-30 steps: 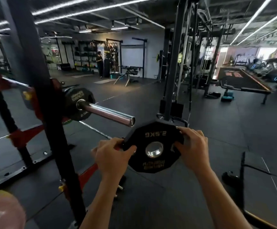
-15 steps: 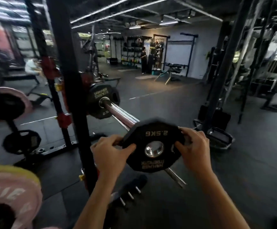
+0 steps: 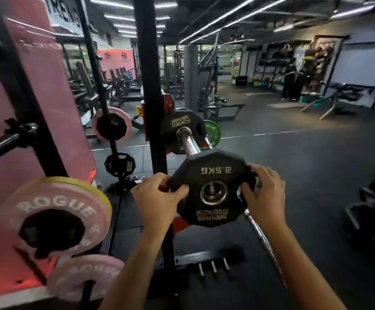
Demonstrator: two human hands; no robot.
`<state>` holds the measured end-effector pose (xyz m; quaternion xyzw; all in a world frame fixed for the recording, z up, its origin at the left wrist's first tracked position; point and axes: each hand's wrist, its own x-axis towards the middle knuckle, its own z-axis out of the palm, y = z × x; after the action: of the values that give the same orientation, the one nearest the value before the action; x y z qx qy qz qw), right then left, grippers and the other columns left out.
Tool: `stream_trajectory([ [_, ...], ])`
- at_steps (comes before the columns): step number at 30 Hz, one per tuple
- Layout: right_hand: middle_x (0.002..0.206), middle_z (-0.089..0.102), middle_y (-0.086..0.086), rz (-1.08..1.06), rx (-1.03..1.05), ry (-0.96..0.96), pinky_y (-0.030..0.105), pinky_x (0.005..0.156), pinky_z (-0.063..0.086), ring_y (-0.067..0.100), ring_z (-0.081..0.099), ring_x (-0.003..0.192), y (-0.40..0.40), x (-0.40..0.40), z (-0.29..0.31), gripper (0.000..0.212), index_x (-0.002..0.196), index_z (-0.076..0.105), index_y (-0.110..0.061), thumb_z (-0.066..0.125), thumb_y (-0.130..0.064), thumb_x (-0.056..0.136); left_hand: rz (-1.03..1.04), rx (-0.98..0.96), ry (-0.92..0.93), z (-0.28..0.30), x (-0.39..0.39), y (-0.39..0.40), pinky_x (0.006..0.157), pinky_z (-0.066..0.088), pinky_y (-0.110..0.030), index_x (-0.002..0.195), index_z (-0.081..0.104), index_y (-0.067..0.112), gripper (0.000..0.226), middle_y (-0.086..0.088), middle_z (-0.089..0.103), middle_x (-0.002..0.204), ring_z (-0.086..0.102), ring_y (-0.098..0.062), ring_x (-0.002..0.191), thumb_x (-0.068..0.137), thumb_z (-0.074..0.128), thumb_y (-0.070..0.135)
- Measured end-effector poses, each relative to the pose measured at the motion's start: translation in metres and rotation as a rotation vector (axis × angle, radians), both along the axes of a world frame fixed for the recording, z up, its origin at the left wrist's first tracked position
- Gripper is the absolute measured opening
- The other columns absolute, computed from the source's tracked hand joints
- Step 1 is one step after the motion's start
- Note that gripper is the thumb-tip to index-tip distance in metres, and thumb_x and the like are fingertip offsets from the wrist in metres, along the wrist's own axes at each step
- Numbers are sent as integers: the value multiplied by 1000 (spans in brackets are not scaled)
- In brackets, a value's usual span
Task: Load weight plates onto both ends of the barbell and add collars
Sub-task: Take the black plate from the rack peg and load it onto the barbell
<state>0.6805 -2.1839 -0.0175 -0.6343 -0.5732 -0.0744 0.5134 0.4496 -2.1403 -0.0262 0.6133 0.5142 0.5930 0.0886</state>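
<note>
A black 2.5 kg weight plate [image 3: 213, 171] with a steel-ringed centre hole is held upright in front of me, its lettering upside down. My left hand [image 3: 157, 198] grips its left edge and my right hand [image 3: 263, 191] grips its right edge. The end of the chrome barbell sleeve [image 3: 190, 143] shows inside the plate's centre hole. Further along the sleeve sits another black plate [image 3: 175, 126], close to the black rack upright [image 3: 153, 86]. No collar is in view.
Pink plates [image 3: 54, 215] hang on storage pegs at the left, with more [image 3: 111, 126] behind. A green plate [image 3: 213, 130] shows beyond the bar. A peg base [image 3: 213, 265] lies on the dark rubber floor below. A person stands far right by shelves.
My view has swung left and closer to the rack. The plate, carried in both hands, has come to the sleeve end, which now fills its centre hole.
</note>
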Motion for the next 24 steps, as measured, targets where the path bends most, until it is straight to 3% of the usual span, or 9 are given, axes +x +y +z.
stream_trajectory([
  [2,105,65,5,11,46,16,38,86,33,26,57,97,4,-1,-4,41,113,64,-16,70,0,76,17,57,-2,-4,4,-4,70,50,-54,70,66,20,31,11,63,66,60,-18,67,60,74,48],
  [5,109,65,6,33,32,19,47,93,36,27,58,101,18,-4,-4,40,115,62,-17,67,-3,78,73,102,22,-4,9,-5,69,49,-54,71,64,18,29,13,60,66,58,-15,66,62,72,44],
  [10,112,67,8,29,-48,-97,45,92,36,29,56,106,29,3,7,39,123,61,-17,68,-13,84,107,-21,93,-1,8,3,78,50,-53,81,60,30,31,21,54,68,52,-6,73,67,61,58],
  [13,117,66,9,81,-70,-139,47,91,40,31,52,111,23,13,4,49,132,57,-19,70,-27,85,77,-30,160,-8,3,-5,84,50,-52,98,60,31,43,17,62,89,61,-13,90,70,64,64],
  [16,123,62,9,114,-67,-99,48,93,39,32,48,116,14,18,2,61,137,52,-21,73,-39,83,154,11,170,-4,3,-15,88,49,-51,115,57,25,63,12,60,106,59,-18,102,69,65,67],
  [20,132,56,9,95,-73,-78,48,99,38,30,44,122,8,19,9,76,144,42,-19,70,-51,81,238,91,123,13,11,-23,90,47,-49,124,54,16,76,2,60,117,55,-22,109,69,68,67],
  [24,136,53,5,126,-102,-4,51,103,39,26,42,125,14,15,10,88,147,35,-22,60,-68,77,252,36,106,4,14,-26,93,46,-53,128,51,15,86,0,58,124,53,-22,115,65,72,69],
])
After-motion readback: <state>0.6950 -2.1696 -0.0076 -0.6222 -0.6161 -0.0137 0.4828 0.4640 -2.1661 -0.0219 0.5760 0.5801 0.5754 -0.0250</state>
